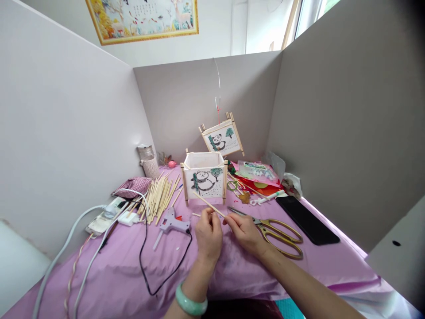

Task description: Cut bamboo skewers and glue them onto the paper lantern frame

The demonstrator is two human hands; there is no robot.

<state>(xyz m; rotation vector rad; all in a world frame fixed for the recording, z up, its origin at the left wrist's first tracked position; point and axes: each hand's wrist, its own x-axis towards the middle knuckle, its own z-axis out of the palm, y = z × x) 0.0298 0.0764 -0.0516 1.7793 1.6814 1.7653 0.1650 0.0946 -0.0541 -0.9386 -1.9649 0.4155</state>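
A thin wooden stick (209, 204) slants in front of a white paper lantern (206, 181) with a panda drawing and a stick frame. My right hand (244, 232) pinches the stick's lower right end. My left hand (209, 232) is closed beside it, fingers curled; a short stick end (196, 215) pokes out to its left, and what the fingers grip is partly hidden. Gold-handled scissors (277, 235) lie right of my right hand, their blades pointing toward the lantern. A lilac glue gun (174, 223) rests on the cloth left of my left hand.
Many loose sticks (161, 199), a power strip (108, 217) and cables are at the left, near a bottle (148, 161). A second panda lantern (223, 138) hangs behind. A black phone (307, 220) and coloured craft papers (260, 179) are at the right. Grey panels surround the purple-covered table (245, 277).
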